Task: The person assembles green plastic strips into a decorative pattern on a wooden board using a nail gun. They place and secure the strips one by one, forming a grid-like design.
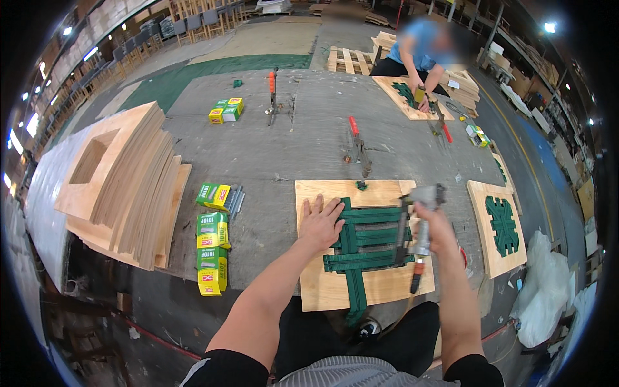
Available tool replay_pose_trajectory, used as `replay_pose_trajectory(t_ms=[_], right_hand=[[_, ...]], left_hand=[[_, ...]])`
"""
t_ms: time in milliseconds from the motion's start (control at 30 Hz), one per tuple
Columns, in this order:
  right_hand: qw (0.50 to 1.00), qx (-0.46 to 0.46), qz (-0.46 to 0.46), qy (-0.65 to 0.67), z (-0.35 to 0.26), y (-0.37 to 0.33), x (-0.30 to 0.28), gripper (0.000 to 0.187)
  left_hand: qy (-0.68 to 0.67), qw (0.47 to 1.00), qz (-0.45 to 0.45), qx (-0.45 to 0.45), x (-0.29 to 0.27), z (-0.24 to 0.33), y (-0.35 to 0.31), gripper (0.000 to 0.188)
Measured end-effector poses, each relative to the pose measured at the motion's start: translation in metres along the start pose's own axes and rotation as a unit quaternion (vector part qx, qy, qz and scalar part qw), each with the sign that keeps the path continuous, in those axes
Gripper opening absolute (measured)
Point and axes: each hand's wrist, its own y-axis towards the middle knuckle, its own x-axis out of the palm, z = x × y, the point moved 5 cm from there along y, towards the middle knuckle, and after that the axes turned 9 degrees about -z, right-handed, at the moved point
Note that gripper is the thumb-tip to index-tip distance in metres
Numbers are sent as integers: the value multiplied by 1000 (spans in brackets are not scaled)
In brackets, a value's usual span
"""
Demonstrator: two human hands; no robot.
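Observation:
A plywood panel (316,284) lies on the grey worktable in front of me, with green webbing straps (367,216) crossing its rectangular opening. One strap end hangs past the panel's near edge. My left hand (319,224) rests flat on the panel's left side, fingers spread, fingertips touching the upright strap. My right hand (435,227) is wrapped round the grip of a pneumatic staple gun (422,244). The gun's long dark magazine stands over the right ends of the straps; whether its nose touches them I cannot tell. An orange hose fitting points down from its handle.
Stacked plywood panels (129,187) stand at left, beside green-yellow staple boxes (213,235) and loose staple strips (236,198). A red-handled toggle clamp (358,145) sits behind my panel, an orange-handled one (272,90) farther back. A strapped panel (480,226) lies right. A co-worker (419,55) works at far right.

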Motion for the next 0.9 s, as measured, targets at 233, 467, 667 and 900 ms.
replay_pose_trajectory(t_ms=[233, 467, 667, 900], right_hand=[[990, 38, -101, -91, 14, 45, 121, 35], [982, 61, -91, -154, 19, 64, 146, 29], [980, 62, -79, -173, 24, 66, 153, 22], [981, 58, -88, -164, 29, 70, 152, 17]], left_hand=[[-9, 1000, 15, 12, -1, -2, 0, 56], [-35, 999, 24, 11, 0, -6, 0, 56], [-56, 998, 37, 18, 1, -8, -2, 55], [-63, 994, 80, 28, 3, -8, -2, 54]])
